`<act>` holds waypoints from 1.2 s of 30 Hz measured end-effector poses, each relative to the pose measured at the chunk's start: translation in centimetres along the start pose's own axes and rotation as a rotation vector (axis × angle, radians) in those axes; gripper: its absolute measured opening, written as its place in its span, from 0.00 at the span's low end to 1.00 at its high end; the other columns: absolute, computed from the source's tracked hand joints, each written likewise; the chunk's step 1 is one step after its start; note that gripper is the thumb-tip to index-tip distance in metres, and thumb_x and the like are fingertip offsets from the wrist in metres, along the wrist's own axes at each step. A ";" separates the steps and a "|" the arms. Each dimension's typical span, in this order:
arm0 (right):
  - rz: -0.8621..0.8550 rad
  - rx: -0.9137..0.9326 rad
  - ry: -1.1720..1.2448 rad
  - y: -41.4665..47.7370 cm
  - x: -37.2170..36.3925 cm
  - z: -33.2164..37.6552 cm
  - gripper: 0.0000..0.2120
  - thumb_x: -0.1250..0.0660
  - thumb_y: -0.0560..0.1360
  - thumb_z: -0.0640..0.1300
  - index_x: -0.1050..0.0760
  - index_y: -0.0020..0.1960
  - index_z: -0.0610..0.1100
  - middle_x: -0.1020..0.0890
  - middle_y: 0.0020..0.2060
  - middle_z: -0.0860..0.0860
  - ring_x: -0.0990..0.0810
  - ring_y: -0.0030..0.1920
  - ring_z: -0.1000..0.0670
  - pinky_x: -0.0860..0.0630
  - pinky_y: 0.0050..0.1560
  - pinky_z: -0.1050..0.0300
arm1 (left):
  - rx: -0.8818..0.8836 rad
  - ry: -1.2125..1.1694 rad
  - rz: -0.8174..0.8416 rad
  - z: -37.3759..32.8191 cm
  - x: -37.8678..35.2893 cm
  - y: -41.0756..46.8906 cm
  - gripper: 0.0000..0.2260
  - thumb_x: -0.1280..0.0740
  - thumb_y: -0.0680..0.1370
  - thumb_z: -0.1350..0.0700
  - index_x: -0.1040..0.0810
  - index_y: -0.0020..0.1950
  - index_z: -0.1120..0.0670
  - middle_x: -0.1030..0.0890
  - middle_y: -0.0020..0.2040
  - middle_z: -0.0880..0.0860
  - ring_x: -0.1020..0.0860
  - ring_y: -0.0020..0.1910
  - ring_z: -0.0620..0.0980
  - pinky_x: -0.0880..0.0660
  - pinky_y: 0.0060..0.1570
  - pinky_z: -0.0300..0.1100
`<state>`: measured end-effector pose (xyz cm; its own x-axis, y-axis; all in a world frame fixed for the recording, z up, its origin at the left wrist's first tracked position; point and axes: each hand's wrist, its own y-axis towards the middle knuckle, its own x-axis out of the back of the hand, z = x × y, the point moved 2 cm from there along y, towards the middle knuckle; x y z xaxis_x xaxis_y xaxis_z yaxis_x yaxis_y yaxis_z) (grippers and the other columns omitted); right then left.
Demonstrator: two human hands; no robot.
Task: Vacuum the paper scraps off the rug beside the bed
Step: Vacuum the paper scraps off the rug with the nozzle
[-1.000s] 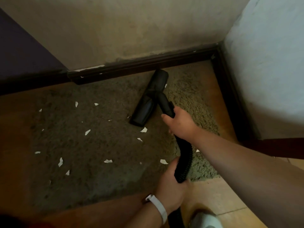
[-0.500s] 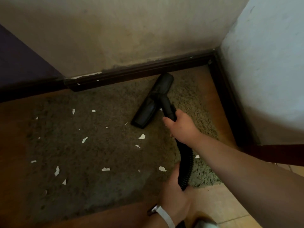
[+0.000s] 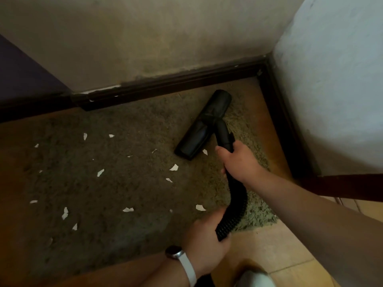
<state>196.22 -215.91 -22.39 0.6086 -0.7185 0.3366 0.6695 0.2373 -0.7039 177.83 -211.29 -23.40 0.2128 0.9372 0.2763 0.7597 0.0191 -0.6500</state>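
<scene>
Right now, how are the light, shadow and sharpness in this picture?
Head view: dim and warm; the rug lies shadowed at left, lighter near the nozzle; wide-angle bending curves the skirting; scraps look soft; no glare.

Corner of a home room, likely a bedroom, shaggy rug (image 3: 128, 193) lay against dark skirting board (image 3: 165, 88), stained plaster wall (image 3: 145, 38) met a paler wall (image 3: 335, 79), tiled floor (image 3: 279, 245) at the rug's near right edge, dark purple furniture side (image 3: 18, 75) at far left.
</scene>
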 end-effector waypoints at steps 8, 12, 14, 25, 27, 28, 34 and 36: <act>-0.085 0.049 -0.033 -1.4 0.0 -1.0 0.11 0.36 0.81 0.50 0.31 0.55 0.44 0.20 0.31 0.44 0.22 0.25 0.49 0.23 0.26 0.56 | -0.028 0.005 0.039 0.9 -0.3 -0.7 0.29 0.33 0.76 0.54 0.37 0.72 0.33 0.19 0.53 0.44 0.21 0.49 0.43 0.25 0.45 0.34; -0.019 0.122 -0.111 -0.2 -2.2 1.3 0.09 0.35 0.80 0.51 0.31 0.52 0.46 0.20 0.31 0.45 0.22 0.26 0.49 0.24 0.27 0.56 | 0.021 -0.068 -0.056 1.8 0.1 -0.4 0.28 0.33 0.77 0.53 0.37 0.70 0.29 0.19 0.48 0.40 0.20 0.46 0.42 0.26 0.41 0.31; 0.038 0.137 -0.142 0.2 -3.6 1.6 0.09 0.35 0.80 0.51 0.32 0.48 0.48 0.20 0.31 0.45 0.22 0.26 0.49 0.24 0.25 0.58 | 0.028 -0.056 -0.072 2.5 0.4 -0.6 0.29 0.33 0.77 0.52 0.41 0.67 0.25 0.19 0.45 0.40 0.19 0.45 0.42 0.24 0.42 0.33; 0.021 0.034 -0.036 -1.9 -1.8 -2.3 0.09 0.35 0.81 0.50 0.33 0.46 0.48 0.22 0.31 0.44 0.22 0.26 0.48 0.22 0.30 0.52 | -0.132 0.289 0.098 2.7 0.3 -0.8 0.16 0.35 0.77 0.48 0.32 0.65 0.41 0.22 0.51 0.46 0.23 0.49 0.49 0.25 0.45 0.43; -0.009 -0.011 -0.018 -2.7 -0.5 -3.5 0.09 0.36 0.81 0.50 0.32 0.47 0.46 0.21 0.31 0.44 0.22 0.26 0.48 0.22 0.28 0.54 | -0.168 0.302 0.131 2.5 -0.3 -0.9 0.14 0.35 0.78 0.47 0.30 0.63 0.43 0.22 0.51 0.46 0.23 0.49 0.49 0.23 0.47 0.46; -0.030 -0.029 0.007 -3.0 0.0 -4.0 0.10 0.36 0.81 0.51 0.31 0.49 0.45 0.21 0.30 0.45 0.22 0.26 0.48 0.22 0.27 0.55 | -0.185 0.311 0.139 2.4 -0.6 -0.9 0.13 0.36 0.78 0.47 0.30 0.62 0.44 0.22 0.51 0.47 0.23 0.48 0.49 0.23 0.47 0.47; -0.180 -0.003 0.086 -4.1 0.8 -5.8 0.12 0.33 0.79 0.49 0.30 0.55 0.43 0.21 0.32 0.45 0.21 0.27 0.49 0.22 0.29 0.54 | -0.252 0.362 0.121 2.8 -1.3 -0.8 0.16 0.35 0.78 0.45 0.29 0.65 0.43 0.21 0.53 0.47 0.22 0.50 0.49 0.23 0.46 0.46; -0.178 0.044 0.046 -4.4 0.1 -5.4 0.11 0.33 0.78 0.49 0.30 0.55 0.44 0.21 0.32 0.47 0.21 0.27 0.49 0.21 0.29 0.53 | -0.264 0.371 0.103 3.2 -1.4 -1.0 0.16 0.35 0.78 0.44 0.28 0.66 0.43 0.22 0.52 0.45 0.22 0.48 0.47 0.24 0.44 0.43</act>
<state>191.01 -220.59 -22.65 0.4599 -0.7803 0.4239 0.7832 0.1315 -0.6076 174.78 -211.50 -25.44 0.4640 0.7408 0.4857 0.8435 -0.2018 -0.4979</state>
